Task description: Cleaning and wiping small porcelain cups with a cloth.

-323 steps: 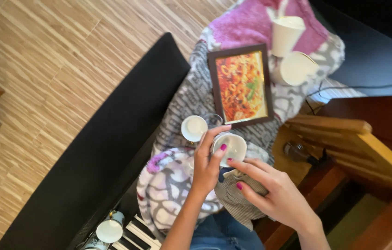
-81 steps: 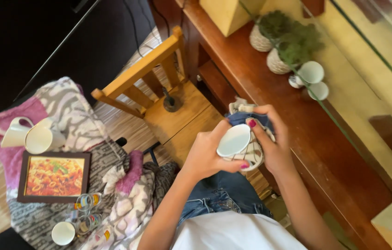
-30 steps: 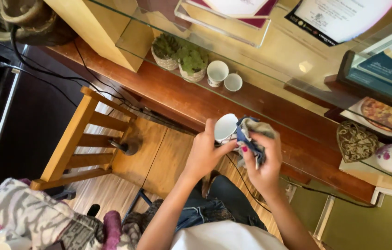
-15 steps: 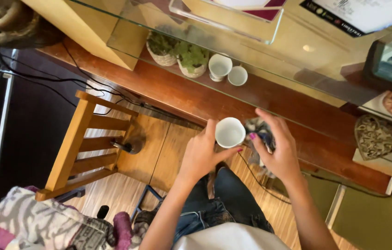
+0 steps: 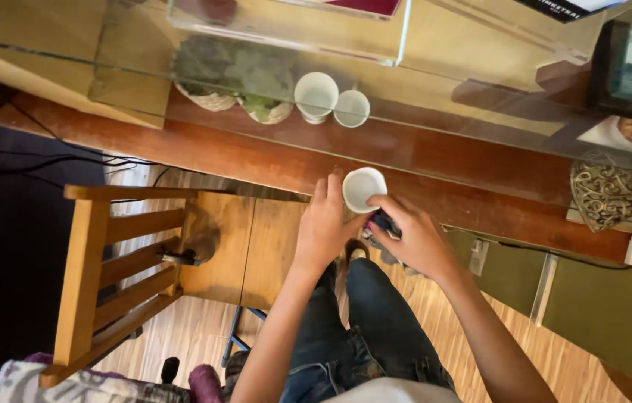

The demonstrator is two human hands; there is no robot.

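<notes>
My left hand [image 5: 325, 227] grips a small white cup [image 5: 363, 188] and holds it upright over the edge of a red-brown wooden shelf [image 5: 271, 160]. My right hand [image 5: 414, 237] is just right of the cup, closed on a bunched dark blue cloth [image 5: 384, 224] that peeks out between the fingers. On a glass shelf [image 5: 435, 97] beyond stand two more white cups [image 5: 316, 95], side by side.
Two small potted green plants [image 5: 235, 75] sit left of the cups. A gold filigree heart dish [image 5: 608, 192] lies at the right. A wooden chair [image 5: 133, 257] stands at my left over the wood floor [image 5: 555, 358]. My jeans-clad legs [image 5: 360, 328] are below.
The view has swung from the sofa and chair to the shelves. The cup has moved up toward the shelf edge, and the cloth hand has dropped away from the cup to its right.
</notes>
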